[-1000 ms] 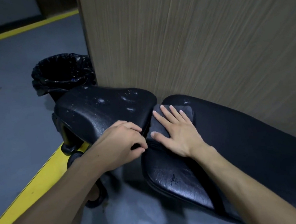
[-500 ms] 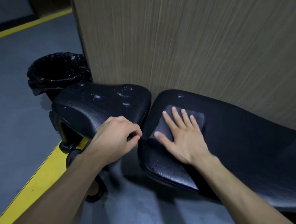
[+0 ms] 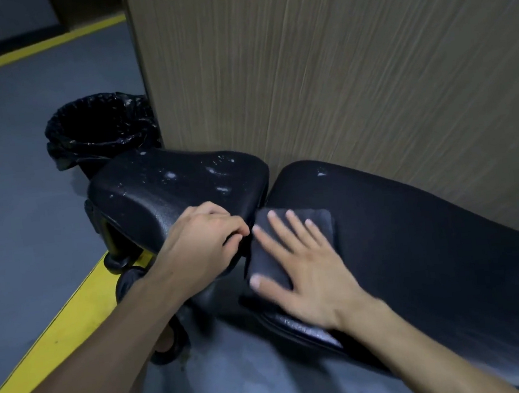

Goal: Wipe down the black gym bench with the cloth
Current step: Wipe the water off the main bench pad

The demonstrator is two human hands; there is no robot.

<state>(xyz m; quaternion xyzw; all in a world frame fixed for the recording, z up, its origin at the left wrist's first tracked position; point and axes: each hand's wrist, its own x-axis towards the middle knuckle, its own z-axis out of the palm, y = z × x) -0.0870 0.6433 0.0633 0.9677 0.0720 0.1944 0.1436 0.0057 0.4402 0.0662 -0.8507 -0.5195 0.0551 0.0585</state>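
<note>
I see the right hand [image 3: 304,268] spread flat with fingers wide, pressing the dark cloth [image 3: 291,241] onto the near left end of the long pad of the black gym bench [image 3: 417,243], while the left hand [image 3: 205,243] curls closed over the near edge of the seat pad [image 3: 167,186] just left of it.

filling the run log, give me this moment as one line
step: wiping back pad | right hand: flat on cloth | left hand: gripping seat pad edge | seat pad: white droplets left
</note>
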